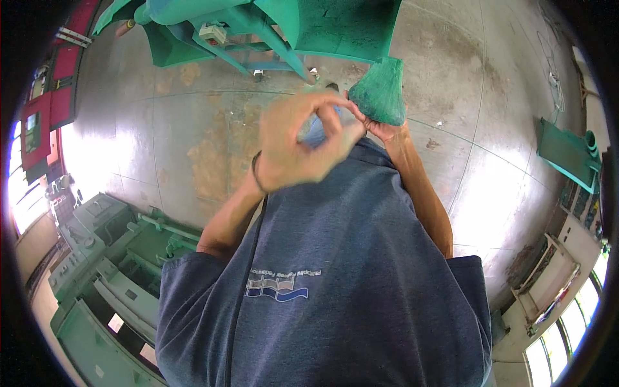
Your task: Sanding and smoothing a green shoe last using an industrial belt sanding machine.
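Nearest in the head view, dark shirt. Beyond, left hand blurred, thumb and fingers curled into a loop; cannot tell whether pinching anything. Farther right, right hand closed on the near end of green piece, short of or touching far green machine, unclear which. Seemingly taken up already, not yet let go; rest unclear.

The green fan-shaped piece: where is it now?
In the head view, the green fan-shaped piece is right of centre, towards the top, held in the right hand, just below the green machine's panel.
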The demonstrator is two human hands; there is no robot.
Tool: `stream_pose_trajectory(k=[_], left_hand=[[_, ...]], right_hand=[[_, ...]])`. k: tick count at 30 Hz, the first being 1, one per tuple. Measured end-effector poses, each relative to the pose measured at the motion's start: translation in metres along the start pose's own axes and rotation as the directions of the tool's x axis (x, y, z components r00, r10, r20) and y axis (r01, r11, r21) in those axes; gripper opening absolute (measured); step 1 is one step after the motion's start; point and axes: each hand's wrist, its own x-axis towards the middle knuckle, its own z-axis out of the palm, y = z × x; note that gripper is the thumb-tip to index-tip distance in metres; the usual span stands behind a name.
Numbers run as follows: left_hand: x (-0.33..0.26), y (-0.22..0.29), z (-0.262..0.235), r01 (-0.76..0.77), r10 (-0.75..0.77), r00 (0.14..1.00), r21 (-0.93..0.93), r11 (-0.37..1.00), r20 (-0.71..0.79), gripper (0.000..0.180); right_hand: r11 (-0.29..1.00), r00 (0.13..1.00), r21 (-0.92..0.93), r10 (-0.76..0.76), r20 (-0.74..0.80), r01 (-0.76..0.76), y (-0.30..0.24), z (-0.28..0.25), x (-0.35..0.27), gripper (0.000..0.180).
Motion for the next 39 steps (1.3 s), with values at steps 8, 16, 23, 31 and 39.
stream_pose_trajectory(k=[8, 16, 23, 31, 39], left_hand=[[0.014, 0.114, -0.032, 0.192, -0.075, 0.979, -0.728, 0.658, 0.191, 0.040], [0.052, 0.108, -0.038, 0.569, 0.293, 0.510, -0.573, 0.590, 0.809, 0.041], [0.057, 0.117, -0.032, 0.635, 0.132, 0.512, -0.477, 0.608, 0.849, 0.034], [0.016, 0.015, 0.027, 0.222, -0.235, 0.971, -0.186, 0.957, -0.052, 0.039], [0.006, -0.097, 0.045, 0.581, -0.576, 0.724, -0.786, 0.213, 0.379, 0.062]], right_hand=[[0.993, 0.998, 0.113, 0.014, 0.059, -0.021, 0.001, 0.000, -0.001, 0.076], [0.962, 0.995, 0.256, 0.102, -0.020, -0.094, -0.001, 0.009, 0.010, 0.077], [0.974, 0.994, 0.201, 0.098, 0.055, -0.107, -0.001, 0.022, 0.001, 0.063], [0.990, 0.978, 0.128, -0.030, -0.206, 0.057, -0.023, 0.030, -0.003, 0.044], [0.770, 0.763, -0.400, -0.608, -0.221, 0.497, -0.019, 0.083, -0.035, 0.031]])
